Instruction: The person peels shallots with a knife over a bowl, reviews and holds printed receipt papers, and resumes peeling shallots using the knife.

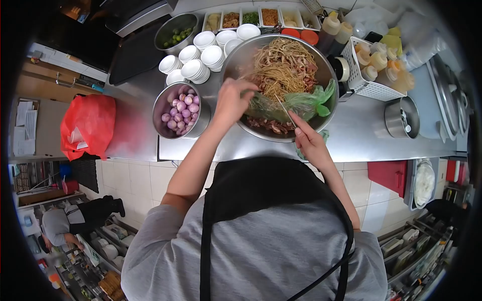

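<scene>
A wide metal bowl holds a heap of thin brown noodle-like strands and reddish-brown shredded pieces. A clear green plastic bag with contents inside lies across these in the bowl. My left hand is over the bowl's left side, its fingers closed at the bag's left end; the fingertips are partly blurred. My right hand grips a small thin-bladed knife at the bowl's front rim. The blade points up and left, over the bag; whether it touches the plastic I cannot tell.
Left of the bowl stand a metal pot of purple shallots, stacked white dishes and a pot of green limes. Ingredient tubs line the back. To the right are a white bottle basket and a steel pot. A red bag hangs at left.
</scene>
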Demonstrator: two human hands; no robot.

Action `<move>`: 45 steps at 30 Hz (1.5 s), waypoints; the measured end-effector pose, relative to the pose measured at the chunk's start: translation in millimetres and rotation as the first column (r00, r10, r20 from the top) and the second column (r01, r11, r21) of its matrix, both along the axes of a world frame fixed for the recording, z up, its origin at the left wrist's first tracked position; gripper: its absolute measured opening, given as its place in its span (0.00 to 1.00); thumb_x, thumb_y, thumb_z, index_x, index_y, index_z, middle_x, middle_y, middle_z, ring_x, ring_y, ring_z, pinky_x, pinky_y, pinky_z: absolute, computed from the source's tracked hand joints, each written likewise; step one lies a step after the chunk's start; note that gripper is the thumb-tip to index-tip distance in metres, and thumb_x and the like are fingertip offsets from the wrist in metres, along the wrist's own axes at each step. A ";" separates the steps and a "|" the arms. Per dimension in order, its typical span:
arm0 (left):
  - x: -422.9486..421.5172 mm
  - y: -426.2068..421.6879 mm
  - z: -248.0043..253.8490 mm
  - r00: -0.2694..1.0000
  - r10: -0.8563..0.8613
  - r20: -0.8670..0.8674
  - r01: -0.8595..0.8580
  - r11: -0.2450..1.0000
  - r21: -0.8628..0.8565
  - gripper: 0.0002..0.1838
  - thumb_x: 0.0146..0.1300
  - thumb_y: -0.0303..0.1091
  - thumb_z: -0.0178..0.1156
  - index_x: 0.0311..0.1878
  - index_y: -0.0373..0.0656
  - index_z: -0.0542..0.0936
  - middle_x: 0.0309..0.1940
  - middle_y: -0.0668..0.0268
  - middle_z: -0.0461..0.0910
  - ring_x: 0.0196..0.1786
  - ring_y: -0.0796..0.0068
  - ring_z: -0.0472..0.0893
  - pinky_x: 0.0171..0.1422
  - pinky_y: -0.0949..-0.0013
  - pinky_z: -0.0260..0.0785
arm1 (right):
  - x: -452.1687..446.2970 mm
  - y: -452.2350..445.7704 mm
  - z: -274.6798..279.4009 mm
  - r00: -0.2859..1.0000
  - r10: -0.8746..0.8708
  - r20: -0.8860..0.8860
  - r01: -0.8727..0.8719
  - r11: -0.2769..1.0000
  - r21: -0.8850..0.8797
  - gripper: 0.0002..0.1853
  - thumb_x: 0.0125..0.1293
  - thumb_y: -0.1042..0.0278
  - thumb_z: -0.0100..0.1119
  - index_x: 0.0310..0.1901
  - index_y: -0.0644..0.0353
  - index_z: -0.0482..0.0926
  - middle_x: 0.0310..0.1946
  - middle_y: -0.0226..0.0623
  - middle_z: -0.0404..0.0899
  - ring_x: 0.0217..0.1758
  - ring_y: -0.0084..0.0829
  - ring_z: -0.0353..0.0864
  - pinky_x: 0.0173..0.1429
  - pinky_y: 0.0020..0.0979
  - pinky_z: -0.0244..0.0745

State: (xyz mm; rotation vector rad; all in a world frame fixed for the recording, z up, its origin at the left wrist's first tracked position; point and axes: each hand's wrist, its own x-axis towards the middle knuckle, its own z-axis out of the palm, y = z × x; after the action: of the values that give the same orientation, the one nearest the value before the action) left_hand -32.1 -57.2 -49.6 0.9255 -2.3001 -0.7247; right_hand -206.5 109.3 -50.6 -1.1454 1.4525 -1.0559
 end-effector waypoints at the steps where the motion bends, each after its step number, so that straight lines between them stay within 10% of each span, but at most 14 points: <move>1: -3.9 -14.6 -6.4 0.996 0.032 0.081 -0.031 0.999 -0.021 0.14 0.47 0.25 0.59 0.41 0.42 0.79 0.36 0.63 0.80 0.39 0.64 0.74 0.46 0.67 0.67 | 0.8 0.4 0.5 1.000 0.015 0.013 -0.015 1.000 0.022 0.20 0.69 0.64 0.39 0.63 0.48 0.60 0.18 0.22 0.60 0.17 0.13 0.55 0.21 0.16 0.54; 6: -21.3 -41.1 -37.7 0.926 -0.084 0.368 0.118 0.990 -0.071 0.12 0.40 0.28 0.60 0.33 0.41 0.77 0.32 0.61 0.77 0.39 0.58 0.71 0.48 0.64 0.64 | 0.8 -1.9 -0.6 0.999 0.053 -0.004 -0.052 0.990 0.134 0.20 0.69 0.63 0.39 0.62 0.48 0.61 0.18 0.23 0.61 0.17 0.13 0.56 0.21 0.16 0.55; 13: -16.6 -37.1 17.2 0.951 0.020 0.308 0.036 0.984 -0.173 0.12 0.41 0.28 0.62 0.33 0.40 0.77 0.30 0.60 0.75 0.39 0.61 0.74 0.45 0.66 0.66 | 5.6 -13.9 17.8 1.000 -0.012 0.020 0.012 1.000 -0.006 0.22 0.68 0.66 0.38 0.64 0.48 0.56 0.20 0.25 0.64 0.18 0.14 0.59 0.22 0.16 0.58; 16: -4.4 -35.0 29.5 0.999 -0.026 0.018 0.024 0.994 0.107 0.12 0.45 0.23 0.65 0.36 0.37 0.76 0.30 0.65 0.76 0.31 0.79 0.77 0.39 0.77 0.69 | 10.5 -24.8 20.4 0.998 -0.002 0.055 0.003 1.000 -0.028 0.23 0.69 0.67 0.37 0.65 0.47 0.55 0.20 0.26 0.65 0.18 0.14 0.59 0.22 0.15 0.58; 24: -1.6 2.2 -7.1 0.886 0.261 -0.382 0.148 0.622 0.769 0.10 0.54 0.26 0.61 0.40 0.37 0.74 0.33 0.66 0.77 0.37 0.78 0.77 0.44 0.76 0.71 | 28.8 -58.9 6.6 0.975 -0.002 0.224 0.004 1.000 -0.010 0.23 0.69 0.65 0.37 0.66 0.46 0.53 0.19 0.26 0.64 0.16 0.14 0.58 0.20 0.16 0.58; 36: -4.8 11.5 -8.8 0.883 0.206 -0.422 0.174 0.690 0.702 0.10 0.53 0.23 0.60 0.40 0.36 0.75 0.35 0.65 0.78 0.37 0.80 0.77 0.42 0.77 0.70 | 30.5 -65.8 -6.6 0.999 -0.052 -0.017 0.049 0.986 -0.157 0.18 0.64 0.68 0.44 0.57 0.55 0.64 0.29 0.36 0.73 0.25 0.24 0.70 0.30 0.24 0.66; 45: 0.7 27.3 22.4 0.816 0.249 -0.522 0.265 0.641 0.720 0.13 0.56 0.22 0.56 0.45 0.36 0.74 0.40 0.65 0.77 0.46 0.76 0.75 0.53 0.74 0.65 | 19.6 -74.8 0.9 0.982 -0.065 0.178 0.065 0.998 0.003 0.13 0.67 0.64 0.43 0.53 0.52 0.64 0.18 0.27 0.64 0.14 0.15 0.58 0.15 0.17 0.52</move>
State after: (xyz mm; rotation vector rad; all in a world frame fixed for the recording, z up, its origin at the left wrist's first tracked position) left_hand -31.4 -29.8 -27.2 0.8424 -1.3849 -1.8118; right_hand -186.9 34.5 -49.7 -0.9843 1.3545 -1.1753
